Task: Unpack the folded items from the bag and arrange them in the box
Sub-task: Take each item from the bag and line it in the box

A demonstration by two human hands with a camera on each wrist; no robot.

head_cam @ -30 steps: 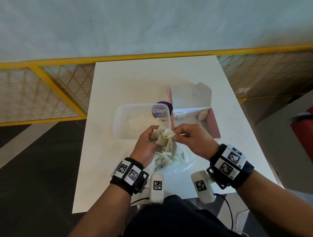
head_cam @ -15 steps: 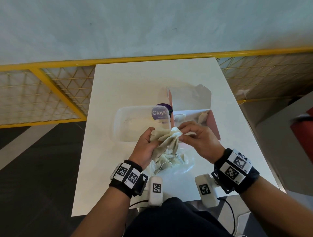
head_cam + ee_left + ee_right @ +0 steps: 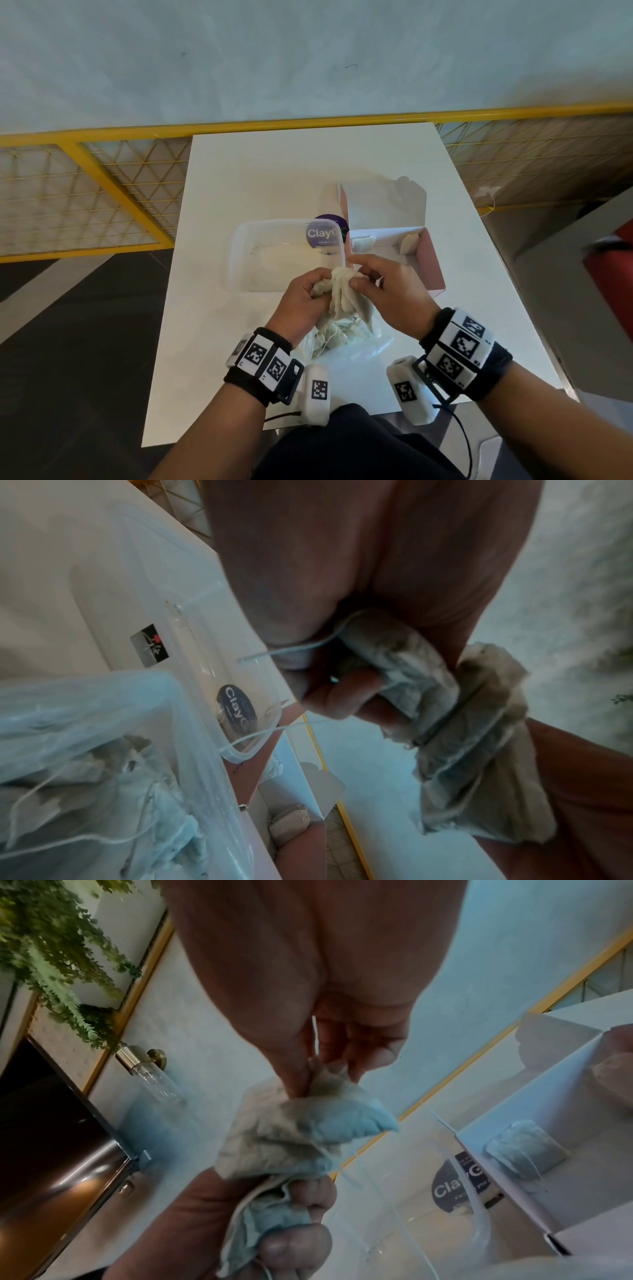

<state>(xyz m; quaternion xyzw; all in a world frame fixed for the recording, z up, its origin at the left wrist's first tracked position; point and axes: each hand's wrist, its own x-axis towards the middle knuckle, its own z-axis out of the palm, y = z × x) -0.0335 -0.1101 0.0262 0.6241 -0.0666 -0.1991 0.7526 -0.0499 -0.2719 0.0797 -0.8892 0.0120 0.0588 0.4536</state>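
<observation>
Both hands hold a bunch of beige tea bags [image 3: 342, 294] above the table, near its front middle. My left hand [image 3: 305, 301] grips one side of the bunch [image 3: 411, 666], fingers curled round it. My right hand [image 3: 383, 291] pinches the top edge of a tea bag [image 3: 308, 1123] between thumb and fingers. Under the hands lies a clear plastic bag [image 3: 346, 342] with several more tea bags and strings [image 3: 85, 791]. The pink box [image 3: 430, 260] stands open at the right, with two folded tea bags [image 3: 363, 244] [image 3: 409, 243] inside.
A clear plastic tub [image 3: 284, 257] with a purple "Clay" sticker [image 3: 323, 234] sits left of the box on the white table [image 3: 274, 178]. A yellow mesh fence [image 3: 102, 192] runs behind the table. A grey and red object [image 3: 603, 274] stands at the right.
The hands have moved closer together and slightly lower. The tea bag bunch, spread between them before, now hangs bunched down from the right hand's pinch.
</observation>
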